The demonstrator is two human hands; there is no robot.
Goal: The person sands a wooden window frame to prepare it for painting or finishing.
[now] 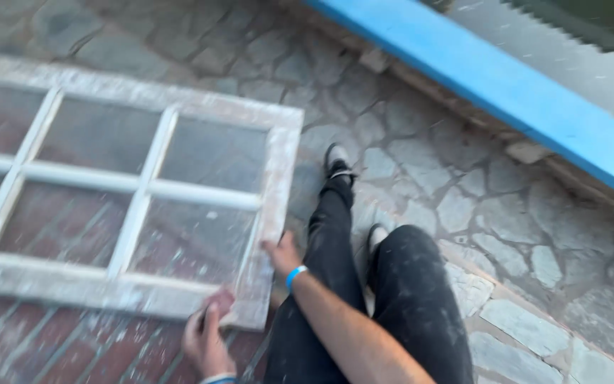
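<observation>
red brick paving [58, 355] is overlain by a white weathered wooden window frame [179, 192], long axis leftward; its near right corner is pinched by the left hand [206, 340], its right edge by the right hand [282, 254], fingers curled.

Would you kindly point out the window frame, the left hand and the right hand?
window frame [278, 185], head view, right side rail.
left hand [206, 345], head view, back of hand.
right hand [283, 254], head view, knuckles.

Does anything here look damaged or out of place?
Yes. The window frame lies flat on the ground instead of standing in a wall, and its white paint looks worn and patchy. The left hand presses a small reddish block on its near corner; the right hand touches its edge. The trousers are dusty.
</observation>
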